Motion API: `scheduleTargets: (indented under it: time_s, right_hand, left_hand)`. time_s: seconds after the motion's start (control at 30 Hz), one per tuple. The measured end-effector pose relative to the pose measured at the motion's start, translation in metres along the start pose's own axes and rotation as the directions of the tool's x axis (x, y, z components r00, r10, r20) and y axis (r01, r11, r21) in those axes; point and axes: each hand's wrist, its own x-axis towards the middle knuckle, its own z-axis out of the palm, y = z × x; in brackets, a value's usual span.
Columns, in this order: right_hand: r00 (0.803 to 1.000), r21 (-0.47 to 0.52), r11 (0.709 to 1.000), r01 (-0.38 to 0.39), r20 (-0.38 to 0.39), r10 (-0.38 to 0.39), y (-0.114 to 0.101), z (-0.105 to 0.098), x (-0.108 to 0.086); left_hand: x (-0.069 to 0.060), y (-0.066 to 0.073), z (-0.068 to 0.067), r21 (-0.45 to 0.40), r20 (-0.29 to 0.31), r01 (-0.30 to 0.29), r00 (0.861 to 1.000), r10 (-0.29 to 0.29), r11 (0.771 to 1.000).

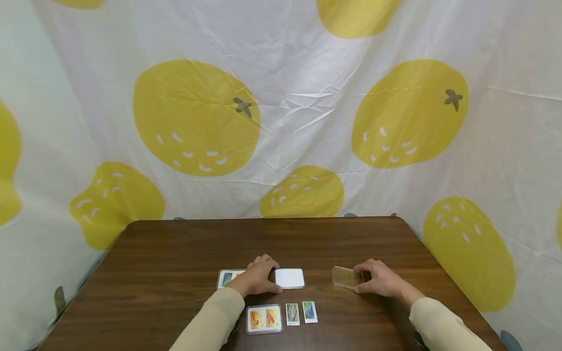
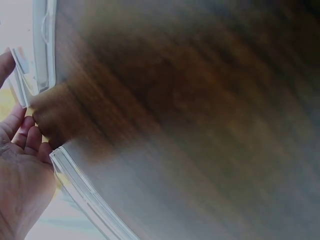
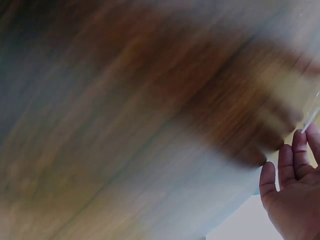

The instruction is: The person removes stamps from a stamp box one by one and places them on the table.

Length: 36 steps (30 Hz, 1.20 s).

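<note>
My left hand [image 1: 258, 278] holds a flat clear plastic case with a white insert [image 1: 291, 278] by its left end, thumb at the near edge and a finger at the far edge. To the right, my right hand [image 1: 381, 279] pinches the right end of a clear plastic lid [image 1: 346, 277], which is slightly tilted and apart from the case. In the left wrist view, the left hand [image 2: 22, 170] shows beside clear case edges. The right wrist view shows the right hand [image 3: 295, 185] at its edge, with only a thin sliver of the lid visible.
Nearer me lie a clear case with two orange pictures [image 1: 264, 319], a green stamp-like card [image 1: 292, 314] and a blue one [image 1: 310, 312]. Another cased picture card [image 1: 226, 279] is partly hidden behind the left hand. The brown wooden table [image 1: 197, 243] meets a fruit-patterned curtain [image 1: 303, 141].
</note>
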Motion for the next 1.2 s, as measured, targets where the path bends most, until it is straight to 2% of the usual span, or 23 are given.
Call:
scheduleTargets:
  time_s: [0.37, 0.77, 1.2]
  right_hand:
    - [1.000, 0.053, 0.999, 0.011, 0.026, -0.012, -0.028, -0.001, 0.014]
    - [0.995, 0.061, 0.994, 0.093, 0.019, -0.094, -0.060, 0.013, 0.034]
    - [0.988, 0.073, 0.988, 0.139, 0.050, -0.143, -0.095, 0.034, 0.057]
  left_hand:
    - [0.000, -0.002, -0.003, 0.016, 0.010, -0.004, 1.000, 0.004, 1.000]
    - [0.003, 0.003, -0.013, -0.028, 0.018, 0.013, 1.000, -0.013, 1.000]
    - [0.005, 0.011, -0.015, -0.051, -0.017, -0.051, 0.999, 0.050, 0.997]
